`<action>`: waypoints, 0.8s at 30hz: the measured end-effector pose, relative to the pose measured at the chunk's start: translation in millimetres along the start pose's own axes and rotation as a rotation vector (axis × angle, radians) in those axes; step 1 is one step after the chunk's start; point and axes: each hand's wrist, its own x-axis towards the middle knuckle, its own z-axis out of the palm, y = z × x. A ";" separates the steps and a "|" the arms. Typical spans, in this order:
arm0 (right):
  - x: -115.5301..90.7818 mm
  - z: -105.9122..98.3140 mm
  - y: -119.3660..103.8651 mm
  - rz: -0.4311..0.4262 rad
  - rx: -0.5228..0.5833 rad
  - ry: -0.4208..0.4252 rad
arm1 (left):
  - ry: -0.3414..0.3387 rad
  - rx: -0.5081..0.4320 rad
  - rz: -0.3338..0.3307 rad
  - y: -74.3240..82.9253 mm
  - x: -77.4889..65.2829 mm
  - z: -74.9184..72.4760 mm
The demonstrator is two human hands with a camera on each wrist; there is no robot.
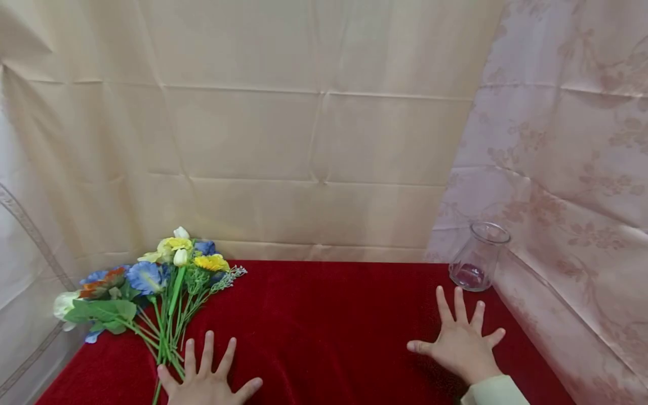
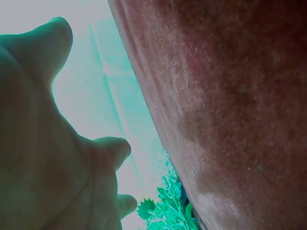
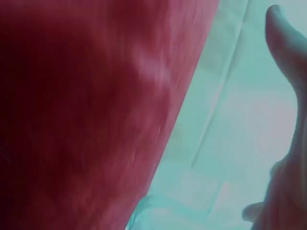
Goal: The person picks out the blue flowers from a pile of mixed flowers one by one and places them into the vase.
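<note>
Artificial-looking flowers (image 1: 147, 275) in blue, yellow, white and orange lie as a bunch at the left, their green stems pointing toward the near edge. My left hand (image 1: 205, 377) is spread by the lower stem ends, holding nothing; whether it touches them I cannot tell. In the left wrist view, the flowers (image 2: 172, 206) show beyond the fingertips. A clear glass vase (image 1: 476, 261) stands upright at the back right. My right hand (image 1: 463, 343), fingers spread, is just in front of the vase and holds nothing. Part of the vase's rim (image 3: 144, 206) shows faintly in the right wrist view.
Red velvety cloth (image 1: 314, 320) covers the table. A beige curtain (image 1: 304, 140) hangs along its back edge, a pink floral curtain (image 1: 572, 169) along the right, close to the vase. Pale fabric (image 1: 20, 270) hangs at the left.
</note>
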 end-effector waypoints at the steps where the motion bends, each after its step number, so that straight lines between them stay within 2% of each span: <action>1: 6.7 -2.0 6.4 0.001 0.006 0.024 | 0.002 0.002 0.002 0.3 -0.4 -0.2; 6: 45.4 -8.2 44.2 -0.004 0.035 0.174 | 0.010 0.007 0.004 -1.1 0.3 -0.6; 9: 69.0 -9.7 66.7 0.026 0.106 0.214 | 0.012 0.017 0.003 -3.5 2.0 -1.1; 13: 98.7 -12.5 92.4 0.132 0.313 0.199 | 0.004 0.011 0.005 -5.3 2.0 1.0; 16: 116.4 -13.9 105.0 0.199 0.511 0.186 | 0.004 0.012 0.008 -5.7 0.8 1.6; 20: 133.1 -18.7 112.0 0.199 0.713 0.164 | -0.002 0.009 0.013 -5.3 0.3 0.4; 24: 144.3 -27.1 113.2 0.208 0.864 0.175 | -0.026 -0.006 0.018 -3.3 1.5 -1.2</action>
